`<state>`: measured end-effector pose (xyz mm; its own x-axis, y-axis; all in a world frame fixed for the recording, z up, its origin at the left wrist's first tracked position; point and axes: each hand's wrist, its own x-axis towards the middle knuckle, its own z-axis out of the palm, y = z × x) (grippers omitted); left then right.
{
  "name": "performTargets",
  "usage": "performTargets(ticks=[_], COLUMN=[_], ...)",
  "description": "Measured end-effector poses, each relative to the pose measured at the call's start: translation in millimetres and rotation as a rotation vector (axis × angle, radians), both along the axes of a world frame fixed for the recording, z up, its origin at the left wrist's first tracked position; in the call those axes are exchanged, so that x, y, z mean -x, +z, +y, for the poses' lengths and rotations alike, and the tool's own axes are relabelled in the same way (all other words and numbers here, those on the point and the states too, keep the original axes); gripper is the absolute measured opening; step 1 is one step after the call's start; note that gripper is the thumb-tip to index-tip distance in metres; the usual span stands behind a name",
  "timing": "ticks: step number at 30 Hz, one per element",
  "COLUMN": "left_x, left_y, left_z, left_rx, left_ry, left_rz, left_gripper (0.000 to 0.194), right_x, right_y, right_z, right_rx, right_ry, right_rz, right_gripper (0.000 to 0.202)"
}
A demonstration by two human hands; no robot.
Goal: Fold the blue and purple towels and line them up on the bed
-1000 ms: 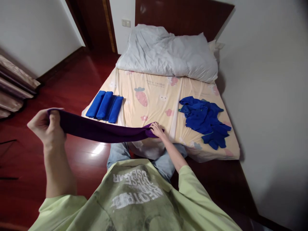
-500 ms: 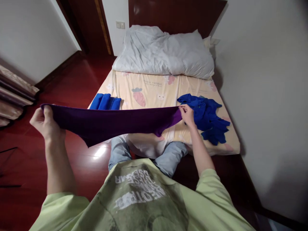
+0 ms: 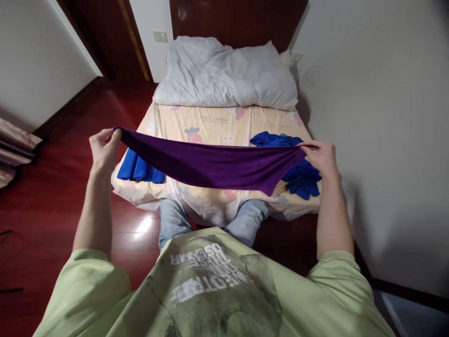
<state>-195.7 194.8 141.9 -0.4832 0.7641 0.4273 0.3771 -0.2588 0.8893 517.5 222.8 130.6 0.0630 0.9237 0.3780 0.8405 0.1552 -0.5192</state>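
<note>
A purple cloth (image 3: 210, 164) is stretched in the air between my two hands, over the foot of the bed. My left hand (image 3: 105, 147) is closed on its left upper corner. At the other end, my right hand (image 3: 320, 157) pinches the right upper corner. The cloth's lower edge hangs loose, with a point drooping toward the right. Behind its left part lie several rolled or folded blue cloths (image 3: 138, 167). A rumpled heap of blue cloth (image 3: 303, 180) sits behind the right end, partly hidden by the purple cloth and my right hand.
The bed (image 3: 168, 124) has a yellow patterned sheet, with a white quilt (image 3: 231, 77) bunched near the dark headboard (image 3: 238, 21). A wall (image 3: 379, 117) runs along the right side. Curtains (image 3: 16, 150) hang at the left above the red floor (image 3: 63, 196).
Both hands have shifted right and the left hand has risen. The purple cloth now spans closer to the middle of the bed, its low point at the right. The view has turned slightly.
</note>
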Motion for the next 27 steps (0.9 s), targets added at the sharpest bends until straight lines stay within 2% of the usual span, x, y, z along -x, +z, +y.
performTargets(ticks=[5,10,18,23,27], left_x=[-17,-21,-23,-13,-9], left_y=[7.7,4.7,2.2,4.3,5.9], left_z=[20,38,45,44,45], left_rx=[0.054,0.015,0.007,0.001,-0.027], left_ry=[-0.107,-0.148,-0.183,-0.219,-0.209], left_rz=[-0.185,-0.321,-0.329,-0.299,-0.301], left_gripper=[0.015,0.015,0.019,0.02,0.027], right_x=[0,4,12,0,-4], right_y=[14.0,28.5,48.4,49.5,52.1], right_z=[-6,-14,-16,-15,-19], right_rx=[-0.129,-0.221,-0.22,-0.25,-0.193], right_ry=[-0.193,-0.318,-0.249,-0.221,-0.178], right_rz=[-0.128,-0.133,0.285,0.285,0.314], right_gripper=[0.019,0.015,0.008,0.007,0.006])
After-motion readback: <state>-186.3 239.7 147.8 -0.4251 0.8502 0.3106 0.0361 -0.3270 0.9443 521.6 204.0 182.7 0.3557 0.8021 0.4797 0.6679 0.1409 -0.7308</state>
